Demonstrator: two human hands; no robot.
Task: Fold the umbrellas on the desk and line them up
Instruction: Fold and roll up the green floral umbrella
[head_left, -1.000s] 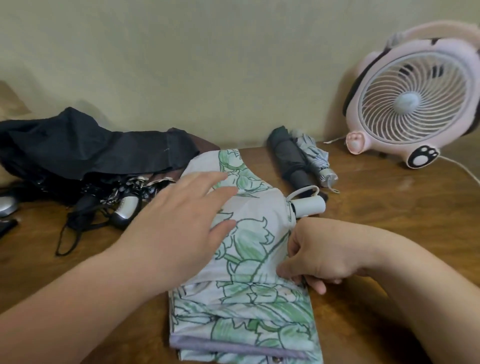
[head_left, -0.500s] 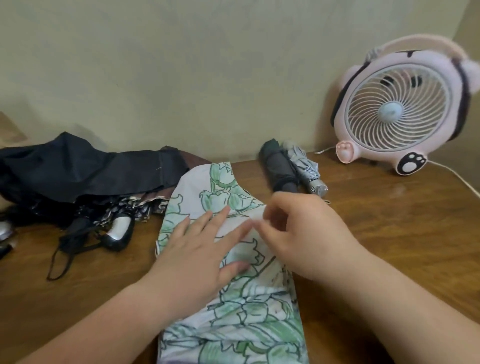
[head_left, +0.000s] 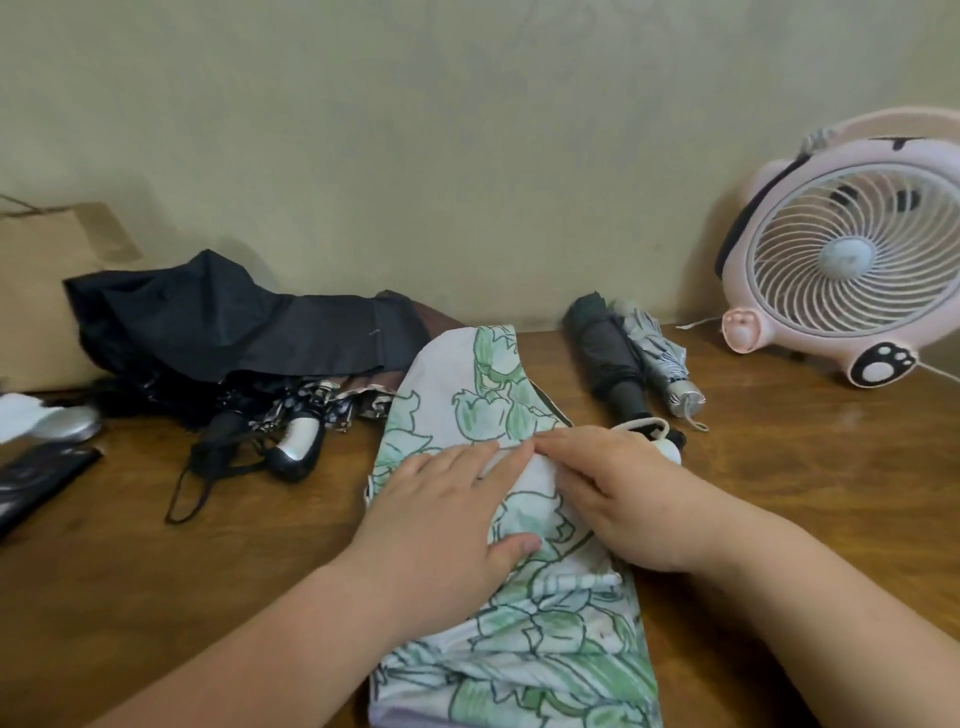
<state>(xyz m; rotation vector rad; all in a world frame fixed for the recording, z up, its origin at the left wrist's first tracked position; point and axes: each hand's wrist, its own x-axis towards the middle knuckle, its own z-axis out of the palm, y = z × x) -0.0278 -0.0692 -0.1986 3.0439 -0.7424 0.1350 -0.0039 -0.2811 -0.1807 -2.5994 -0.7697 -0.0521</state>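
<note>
— Your left hand (head_left: 441, 525) lies flat on the floral umbrella (head_left: 519, 649), fingers straight and pressing the cloth down, thumb stretched out to the right.

— And my right?

— Your right hand (head_left: 623, 504) rests on the same cloth just beside it. Its fingers are laid out nearly straight and grip nothing. Its forefinger tip touches your left fingertips. The thumb is hidden from view.

— Where does that umbrella lie?

— On the desk (head_left: 805, 493), straight in front of you, running from the near edge of view toward the wall (head_left: 467, 156). The canopy is white with green flowers, loosely gathered, not rolled tight. Its white handle (head_left: 671, 451) peeks out just past your right knuckles, with a loop strap (head_left: 641, 423) arching over it.

— What lies around it?

— To the right, further back, two folded umbrellas lie side by side and touching: a dark one (head_left: 605, 358) and a grey patterned one (head_left: 657, 358), both with handles pointing your way. The dark one's handle ends close to the white handle. To the left a black umbrella (head_left: 218, 322) sprawls unfolded, with a brown one (head_left: 415, 317) partly under it. Ribs are tangled at their near side, where a silver-and-black handle (head_left: 298, 447) and a black strap (head_left: 189, 488) lie on the wood. Behind them a paper bag (head_left: 47, 275) leans on the wall. At far right a pink fan (head_left: 852, 260) stands on the desk, facing you.
</note>
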